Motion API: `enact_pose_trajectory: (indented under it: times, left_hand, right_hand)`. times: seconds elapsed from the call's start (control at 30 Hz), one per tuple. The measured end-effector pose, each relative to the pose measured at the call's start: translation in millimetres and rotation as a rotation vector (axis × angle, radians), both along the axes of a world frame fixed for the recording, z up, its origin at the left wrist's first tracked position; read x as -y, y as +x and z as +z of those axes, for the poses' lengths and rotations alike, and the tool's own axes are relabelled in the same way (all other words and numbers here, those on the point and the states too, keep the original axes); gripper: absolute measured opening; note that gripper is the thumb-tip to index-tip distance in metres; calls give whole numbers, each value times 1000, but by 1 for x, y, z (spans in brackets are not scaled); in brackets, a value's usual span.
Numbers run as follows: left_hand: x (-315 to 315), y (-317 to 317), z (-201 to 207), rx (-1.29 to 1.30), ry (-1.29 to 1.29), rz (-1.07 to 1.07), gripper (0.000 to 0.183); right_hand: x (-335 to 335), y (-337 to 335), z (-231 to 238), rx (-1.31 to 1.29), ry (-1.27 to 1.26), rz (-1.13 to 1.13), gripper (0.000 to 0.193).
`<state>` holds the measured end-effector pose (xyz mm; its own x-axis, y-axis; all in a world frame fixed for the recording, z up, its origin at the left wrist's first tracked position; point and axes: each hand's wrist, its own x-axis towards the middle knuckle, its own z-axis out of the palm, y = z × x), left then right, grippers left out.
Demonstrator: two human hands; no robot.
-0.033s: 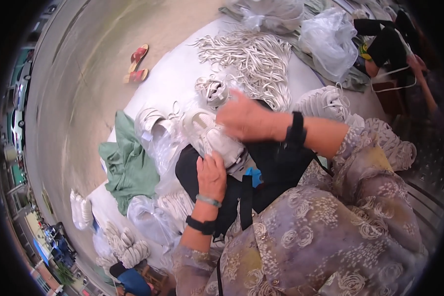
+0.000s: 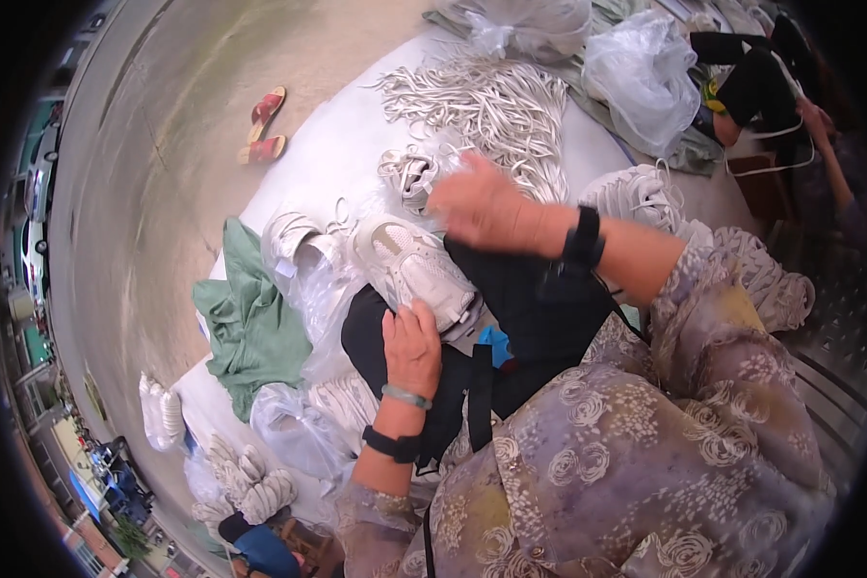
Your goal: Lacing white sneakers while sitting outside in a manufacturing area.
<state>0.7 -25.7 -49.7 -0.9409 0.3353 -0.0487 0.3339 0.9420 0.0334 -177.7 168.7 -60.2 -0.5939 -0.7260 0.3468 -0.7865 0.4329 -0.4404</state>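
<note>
Across my lap lies a white shoe upper (image 2: 412, 262) with mesh panels and a beige patch. My left hand (image 2: 411, 344) grips its near edge, thumb and fingers pressed against it. My right hand (image 2: 482, 204) is lifted just beyond the upper on the right, apart from it. Motion smears its fingers, so whether they hold a lace is not clear. Behind it sits a small bundle of pale uppers or laces (image 2: 411, 178). A large heap of loose white laces (image 2: 482, 111) spreads farther away. Left of the upper, more white shoe uppers (image 2: 299, 241) lie in clear plastic.
A green cloth (image 2: 250, 318) lies at the left on the white sheet (image 2: 332, 130). Clear plastic bags (image 2: 641, 82) stand at the back right, stacked uppers (image 2: 636, 197) on the right. Another person's hand (image 2: 815, 123) holds a lace. Red sandals (image 2: 265, 125) lie on the ground.
My right hand has shifted a little farther away, off the shoe upper, uncovering more of its right side. The left hand stays in place on the upper.
</note>
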Motion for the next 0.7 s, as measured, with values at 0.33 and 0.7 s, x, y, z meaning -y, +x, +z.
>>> enact_pose_trajectory:
  times: [0.33,0.7]
  left_hand:
    - [2,-20,16,201,93,4,46]
    - [7,-28,21,257,143,-11,46]
  right_hand:
    - [-140,-78,-242,759,270,-718,14]
    - [-134,-14,-293,878,395,-926,28]
